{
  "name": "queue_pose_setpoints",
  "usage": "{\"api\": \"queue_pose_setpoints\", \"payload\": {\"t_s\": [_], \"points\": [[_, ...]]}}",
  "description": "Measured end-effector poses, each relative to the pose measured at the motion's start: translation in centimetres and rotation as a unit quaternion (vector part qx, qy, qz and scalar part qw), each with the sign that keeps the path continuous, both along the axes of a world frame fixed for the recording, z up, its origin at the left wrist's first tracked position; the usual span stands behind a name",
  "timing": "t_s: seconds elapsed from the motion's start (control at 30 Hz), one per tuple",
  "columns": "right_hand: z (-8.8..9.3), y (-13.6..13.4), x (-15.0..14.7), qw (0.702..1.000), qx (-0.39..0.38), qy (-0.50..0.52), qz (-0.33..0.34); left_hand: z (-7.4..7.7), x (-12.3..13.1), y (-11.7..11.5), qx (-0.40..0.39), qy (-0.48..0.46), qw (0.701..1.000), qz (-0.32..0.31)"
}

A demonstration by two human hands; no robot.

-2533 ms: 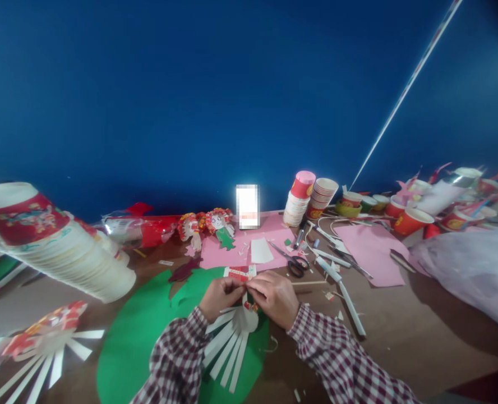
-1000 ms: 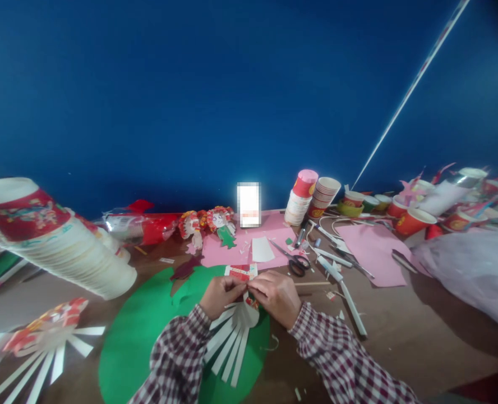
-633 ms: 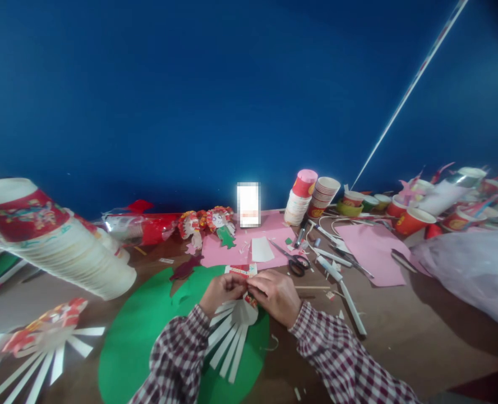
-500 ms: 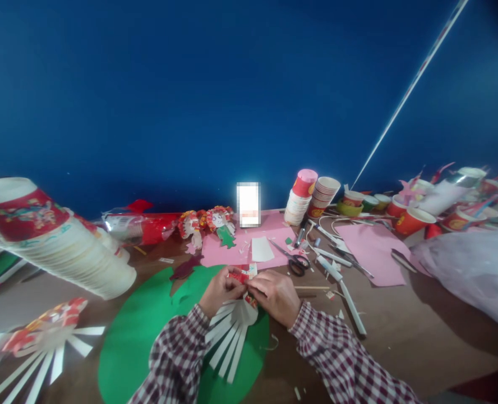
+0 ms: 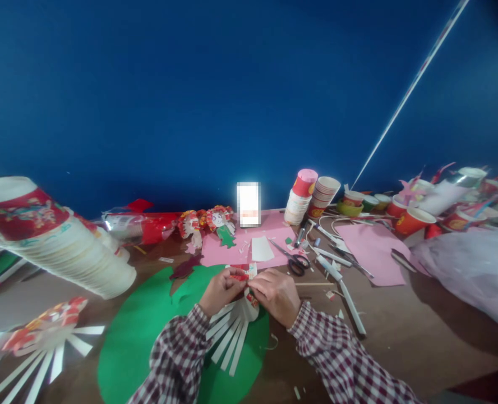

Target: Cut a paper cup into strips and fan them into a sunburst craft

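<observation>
My left hand [image 5: 224, 290] and my right hand [image 5: 276, 293] meet at the middle, fingertips pinched together on a cut paper cup [image 5: 241, 317]. White strips fan out from the cup toward me, over a large green paper [image 5: 139, 331]. Its red printed part shows between and behind my fingers. Just beyond my hands lies pink paper [image 5: 215, 255] bearing a white paper piece [image 5: 262, 249]. Black-handled scissors [image 5: 298, 264] rest to the right of it.
Stacked cups [image 5: 64, 241] lean at the left, near another strip-cut cup [image 5: 51, 334]. Two cup stacks [image 5: 298, 205] stand at the back. On the right are a glue gun [image 5: 331, 269], pink paper [image 5: 375, 255], several cups [image 5: 415, 220] and a plastic bag [image 5: 476, 272].
The cut cup's white strips have shifted slightly up and to the right. Both hands have moved very little and keep their pinched grip.
</observation>
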State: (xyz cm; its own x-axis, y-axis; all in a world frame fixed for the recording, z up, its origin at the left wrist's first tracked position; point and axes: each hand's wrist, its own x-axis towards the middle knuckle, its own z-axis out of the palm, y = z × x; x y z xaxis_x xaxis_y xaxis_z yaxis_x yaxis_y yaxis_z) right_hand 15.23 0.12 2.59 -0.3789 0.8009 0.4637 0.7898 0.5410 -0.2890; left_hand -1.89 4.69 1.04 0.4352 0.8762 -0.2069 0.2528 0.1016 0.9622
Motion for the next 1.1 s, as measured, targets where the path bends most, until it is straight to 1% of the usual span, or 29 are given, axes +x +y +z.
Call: {"api": "queue_pose_setpoints", "payload": {"t_s": [0.17, 0.27, 0.4, 0.53, 0.8, 0.97, 1.1], "points": [[-0.16, -0.09, -0.17, 1.000, -0.015, 0.013, -0.006, 0.33, 0.19, -0.22, -0.033, -0.051, 0.998, 0.010], [-0.30, -0.09, -0.16, 0.999, -0.034, 0.034, -0.008, 0.02, 0.12, -0.17, -0.044, -0.071, 0.996, 0.016], [-0.32, -0.07, -0.01, 0.997, -0.054, 0.049, 0.008, -0.41, -0.04, -0.03, -0.062, -0.095, 0.993, 0.018], [-0.04, -0.12, 0.07, 0.998, -0.051, 0.037, 0.015, -0.28, -0.16, -0.04, -0.067, -0.088, 0.994, 0.021], [0.17, -0.22, -0.05, 1.000, -0.013, 0.004, 0.013, 0.20, -0.30, -0.06, -0.064, -0.092, 0.994, 0.010], [-0.26, -0.14, -0.04, 0.999, -0.027, 0.006, 0.020, 0.42, -0.22, 0.00, -0.057, -0.084, 0.995, 0.011], [-0.49, -0.07, -0.06, 0.999, -0.041, 0.021, 0.021, 0.41, -0.21, -0.07, -0.068, -0.082, 0.994, -0.008]]}}
